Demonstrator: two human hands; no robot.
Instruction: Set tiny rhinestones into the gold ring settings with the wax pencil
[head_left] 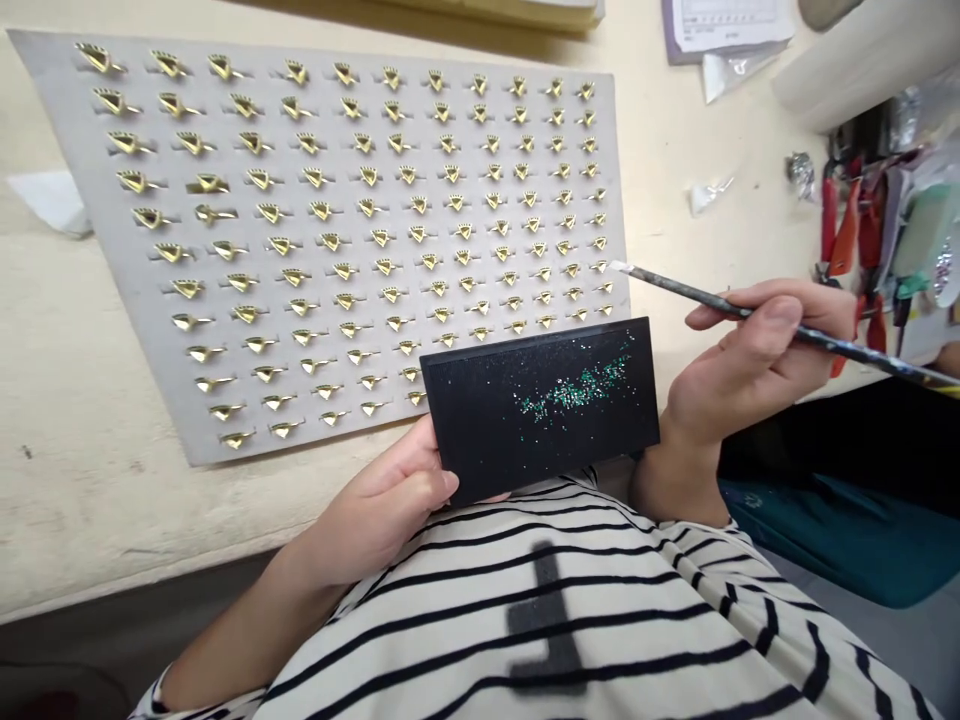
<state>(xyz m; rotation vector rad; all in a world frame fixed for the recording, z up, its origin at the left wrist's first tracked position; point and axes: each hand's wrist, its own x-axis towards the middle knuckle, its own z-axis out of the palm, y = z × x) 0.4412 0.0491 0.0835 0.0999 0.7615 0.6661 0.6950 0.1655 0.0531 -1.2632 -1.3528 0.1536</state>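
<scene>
My left hand [409,485] grips the lower left corner of a flat black tray [480,430], thumb on top. Tiny green and clear rhinestones [577,388] lie scattered across the tray's right half. Between the thumb and fingers of my right hand [765,350] is a thin dark pencil-like stick [690,292] with a pale tip. That tip is over the right edge of a grey foam board [172,400], close to one of the rings. Rows of gold-coloured rings [319,210] with triangular tops stand in the board. The tray's far edge overlaps the board's near right part.
Red-handled pliers [874,220] and other tools lie at the right. Small plastic bags [709,195] and a paper pad [727,22] are at the back right. A white scrap [52,200] pokes out by the board's left edge. The table's front edge [135,580] runs below.
</scene>
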